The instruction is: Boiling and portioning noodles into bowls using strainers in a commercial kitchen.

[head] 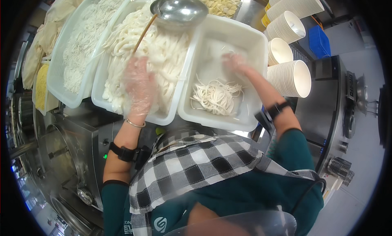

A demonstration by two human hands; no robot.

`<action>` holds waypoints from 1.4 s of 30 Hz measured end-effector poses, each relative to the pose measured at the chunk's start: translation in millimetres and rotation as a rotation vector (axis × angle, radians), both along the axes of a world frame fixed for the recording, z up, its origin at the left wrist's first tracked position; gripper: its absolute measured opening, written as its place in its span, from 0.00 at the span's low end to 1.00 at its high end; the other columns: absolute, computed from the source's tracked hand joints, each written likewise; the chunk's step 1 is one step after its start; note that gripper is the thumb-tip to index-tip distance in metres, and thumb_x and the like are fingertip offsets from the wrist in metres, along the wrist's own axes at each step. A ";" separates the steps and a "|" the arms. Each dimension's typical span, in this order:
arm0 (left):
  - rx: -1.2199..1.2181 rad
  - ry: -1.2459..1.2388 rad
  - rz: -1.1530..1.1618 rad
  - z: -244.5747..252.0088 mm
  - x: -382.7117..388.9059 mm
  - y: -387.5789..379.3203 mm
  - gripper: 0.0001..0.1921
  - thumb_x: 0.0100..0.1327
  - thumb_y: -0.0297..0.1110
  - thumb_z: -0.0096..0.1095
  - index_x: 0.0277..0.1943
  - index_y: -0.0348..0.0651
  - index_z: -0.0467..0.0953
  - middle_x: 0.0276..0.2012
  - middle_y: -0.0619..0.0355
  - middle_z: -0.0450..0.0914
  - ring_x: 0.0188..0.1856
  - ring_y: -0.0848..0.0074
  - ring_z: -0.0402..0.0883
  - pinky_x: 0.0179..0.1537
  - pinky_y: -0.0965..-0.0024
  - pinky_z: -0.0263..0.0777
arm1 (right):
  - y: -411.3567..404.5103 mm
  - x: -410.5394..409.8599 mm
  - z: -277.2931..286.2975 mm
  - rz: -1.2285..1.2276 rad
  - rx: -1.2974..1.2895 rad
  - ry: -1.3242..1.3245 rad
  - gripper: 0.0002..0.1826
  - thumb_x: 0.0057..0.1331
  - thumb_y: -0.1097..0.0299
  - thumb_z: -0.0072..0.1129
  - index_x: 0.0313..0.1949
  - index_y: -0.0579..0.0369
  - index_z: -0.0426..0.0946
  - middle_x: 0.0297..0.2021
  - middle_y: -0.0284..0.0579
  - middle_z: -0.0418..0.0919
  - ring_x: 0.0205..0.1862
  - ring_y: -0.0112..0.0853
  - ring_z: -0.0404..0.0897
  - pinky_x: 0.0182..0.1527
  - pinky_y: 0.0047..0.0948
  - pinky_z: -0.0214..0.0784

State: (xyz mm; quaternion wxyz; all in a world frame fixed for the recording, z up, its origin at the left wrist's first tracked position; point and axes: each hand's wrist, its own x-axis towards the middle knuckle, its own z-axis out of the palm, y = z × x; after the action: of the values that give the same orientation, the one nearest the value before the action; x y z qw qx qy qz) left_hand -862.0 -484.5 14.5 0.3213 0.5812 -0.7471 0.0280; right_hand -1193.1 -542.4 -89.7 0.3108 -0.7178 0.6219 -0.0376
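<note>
My left hand (pixel 139 82), in a clear plastic glove, is over the wide white noodles (pixel 168 64) in the middle white plastic bin (pixel 101 98). Its fingers are blurred, so any grip is hidden. My right hand (pixel 234 62) is inside the right white bin (pixel 260 39), near its floor, and is motion-blurred too. Below it in that bin lies a heap of thin round noodles (pixel 217 96), with a few loose strands about. A steel bowl (pixel 179 10) rests at the far end of the noodles, and a brown stick or handle (pixel 145 33) slants from its rim towards my left hand.
Stacked paper cups (pixel 289 78) line the right side of the bins. Another bin of thin noodles (pixel 87 43) stands to the left, beside a tray of yellow food (pixel 41 85). Pasta-like pieces (pixel 225 4) lie beyond. Steel cooking equipment (pixel 61 150) is at the lower left.
</note>
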 end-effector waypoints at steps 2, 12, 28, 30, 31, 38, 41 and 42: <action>-0.079 0.001 0.026 13.5 -5.7 5.0 0.21 0.46 0.22 0.57 0.47 0.40 0.67 0.49 0.44 0.65 0.52 0.55 0.64 0.49 0.57 0.60 | -22.6 -5.9 1.5 -0.142 -0.113 0.126 0.24 0.58 0.54 0.43 0.51 0.50 0.69 0.49 0.50 0.71 0.50 0.41 0.70 0.53 0.35 0.60; 0.480 0.085 -0.798 -61.3 -68.1 74.8 0.26 0.49 0.39 0.63 0.47 0.33 0.67 0.48 0.40 0.67 0.50 0.54 0.68 0.49 0.58 0.63 | 56.0 9.0 -106.5 0.428 -0.107 0.103 0.17 0.63 0.61 0.34 0.39 0.58 0.71 0.38 0.53 0.74 0.43 0.46 0.72 0.46 0.42 0.62; 1.067 -0.569 -1.185 -131.0 -146.2 -19.2 0.23 0.63 0.52 0.37 0.51 0.47 0.71 0.51 0.49 0.71 0.53 0.60 0.68 0.52 0.65 0.63 | 80.1 15.8 -0.6 0.508 0.323 0.445 0.17 0.61 0.58 0.38 0.42 0.55 0.69 0.36 0.55 0.75 0.40 0.45 0.74 0.45 0.43 0.64; 1.190 -0.500 -1.092 -144.6 -140.6 -11.8 0.24 0.65 0.51 0.34 0.53 0.45 0.68 0.51 0.48 0.70 0.53 0.59 0.68 0.52 0.65 0.62 | 66.4 5.4 -3.1 0.483 0.229 0.482 0.19 0.61 0.56 0.39 0.46 0.54 0.67 0.39 0.55 0.74 0.42 0.44 0.74 0.46 0.42 0.64; 1.308 -0.414 -0.978 -159.4 -138.2 -6.9 0.25 0.66 0.51 0.31 0.55 0.43 0.66 0.51 0.47 0.69 0.53 0.59 0.68 0.52 0.65 0.62 | 62.3 5.6 0.7 0.476 0.132 0.526 0.22 0.61 0.54 0.40 0.50 0.53 0.64 0.42 0.55 0.72 0.43 0.44 0.73 0.47 0.41 0.64; 1.169 0.210 -0.478 -288.1 -127.8 25.7 0.25 0.63 0.51 0.41 0.47 0.35 0.70 0.41 0.49 0.76 0.45 0.69 0.74 0.44 0.71 0.68 | 116.6 52.2 29.9 -0.288 0.726 -0.309 0.30 0.62 0.40 0.35 0.55 0.47 0.58 0.52 0.46 0.66 0.51 0.40 0.68 0.42 0.43 0.69; 1.671 0.695 -0.342 -124.5 -151.9 23.9 0.22 0.62 0.50 0.43 0.42 0.36 0.72 0.35 0.50 0.78 0.37 0.70 0.77 0.36 0.72 0.71 | 134.1 55.1 11.3 -0.781 0.903 -0.834 0.32 0.61 0.36 0.31 0.54 0.47 0.61 0.50 0.44 0.68 0.46 0.39 0.72 0.41 0.44 0.70; 1.659 0.707 -0.327 -126.5 -146.1 24.7 0.22 0.62 0.50 0.43 0.42 0.36 0.72 0.35 0.50 0.78 0.37 0.70 0.77 0.36 0.72 0.71 | 135.7 66.2 6.2 -0.366 0.535 -0.875 0.31 0.61 0.37 0.32 0.53 0.46 0.63 0.49 0.43 0.69 0.45 0.39 0.73 0.42 0.43 0.70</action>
State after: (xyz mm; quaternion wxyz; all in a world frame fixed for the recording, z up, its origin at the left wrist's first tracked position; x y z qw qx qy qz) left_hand -1008.1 -459.8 -112.0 0.0110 0.4873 -0.4587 -0.7430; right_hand -1126.9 -406.7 -83.5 0.7008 -0.4108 0.5373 -0.2266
